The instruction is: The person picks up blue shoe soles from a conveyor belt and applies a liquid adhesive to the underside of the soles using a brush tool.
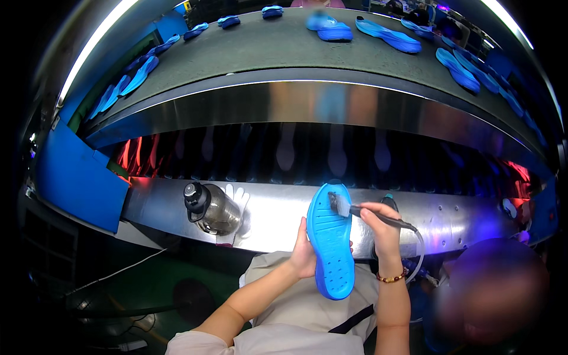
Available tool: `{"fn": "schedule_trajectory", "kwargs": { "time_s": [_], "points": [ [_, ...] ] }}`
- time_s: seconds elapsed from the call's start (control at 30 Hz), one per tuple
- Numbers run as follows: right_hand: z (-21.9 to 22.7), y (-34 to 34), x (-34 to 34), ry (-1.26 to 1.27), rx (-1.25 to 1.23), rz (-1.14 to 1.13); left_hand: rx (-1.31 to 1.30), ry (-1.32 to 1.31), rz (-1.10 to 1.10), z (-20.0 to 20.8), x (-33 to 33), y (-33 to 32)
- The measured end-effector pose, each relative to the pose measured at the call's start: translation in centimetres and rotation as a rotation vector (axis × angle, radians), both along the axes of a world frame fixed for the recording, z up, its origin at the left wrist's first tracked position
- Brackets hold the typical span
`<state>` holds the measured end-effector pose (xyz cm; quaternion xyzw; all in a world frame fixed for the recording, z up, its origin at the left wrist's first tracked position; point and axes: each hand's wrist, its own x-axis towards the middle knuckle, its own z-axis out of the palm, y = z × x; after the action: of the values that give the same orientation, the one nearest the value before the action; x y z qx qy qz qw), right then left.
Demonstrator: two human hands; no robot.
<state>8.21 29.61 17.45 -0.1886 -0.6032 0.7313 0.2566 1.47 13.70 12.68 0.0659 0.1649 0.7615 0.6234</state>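
A bright blue shoe sole [333, 251] is held upright in front of my lap, toe end away from me, its grooved and dotted face toward me. My left hand [303, 255] is closed around its left edge, with fingertips showing at the right edge. In my right hand [380, 228] is a brush [341, 205] with a dark handle and pale bristles. The bristles touch the sole's upper part. A pale hose [421, 248] runs from the handle's back end and curves down. A beaded bracelet [391, 277] circles my right wrist.
A dark bottle [213, 208] stands on the metal ledge [266, 207] beside a white glove [241, 198]. Beyond the ledge is a conveyor belt [254, 50] carrying several blue soles [387, 35]. Red light glows at both ends underneath. Another person's blurred head [497, 290] is close on my right.
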Motion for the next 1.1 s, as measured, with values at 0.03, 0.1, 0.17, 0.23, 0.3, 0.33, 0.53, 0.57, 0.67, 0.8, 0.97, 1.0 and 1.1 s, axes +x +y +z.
{"fn": "schedule_trajectory", "kwargs": {
  "time_s": [0.03,0.1,0.17,0.23,0.3,0.33,0.53,0.57,0.67,0.8,0.97,1.0,1.1],
  "points": [
    [0.5,-0.3,-0.5,-0.034,0.116,0.000,0.043,-0.006,0.009,-0.1,0.3,0.1],
    [1.6,-1.9,-0.9,-0.052,0.259,0.034,-0.148,0.026,0.129,0.4,1.1,1.0],
    [0.7,-2.9,-1.2,0.116,0.906,-0.052,-0.340,0.061,0.247,0.5,1.1,1.4],
    [1.2,-4.6,-0.5,0.144,0.987,0.025,-0.330,0.089,0.333,0.1,-0.1,1.3],
    [1.2,-5.3,1.3,0.123,0.953,0.189,-0.253,0.139,0.296,-1.2,-2.3,-0.2],
    [0.9,-5.2,2.3,0.087,0.960,0.265,-0.253,0.144,0.292,-1.2,-2.8,-0.9],
    [4.0,-2.6,3.3,0.069,0.466,0.397,-0.173,0.038,0.177,2.6,-1.3,-1.7],
    [4.9,-2.4,2.8,0.038,0.290,0.300,-0.221,-0.001,0.190,3.2,-0.8,-1.4],
    [3.3,-1.6,1.2,0.104,0.414,0.206,-0.091,0.047,0.065,3.1,-0.2,-0.3],
    [5.1,-2.1,1.9,0.297,0.538,0.650,-0.202,0.056,0.160,2.7,-1.2,-0.5],
    [4.6,-0.6,2.0,0.141,0.413,0.216,0.205,0.142,-0.102,1.6,-1.1,-0.1],
    [4.6,-1.1,1.9,0.170,0.461,0.344,-0.038,0.125,0.034,2.8,-0.8,0.3],
    [5.5,-2.0,2.3,0.188,0.602,0.620,-0.300,0.063,0.233,3.3,-1.7,0.0]
  ]
}}
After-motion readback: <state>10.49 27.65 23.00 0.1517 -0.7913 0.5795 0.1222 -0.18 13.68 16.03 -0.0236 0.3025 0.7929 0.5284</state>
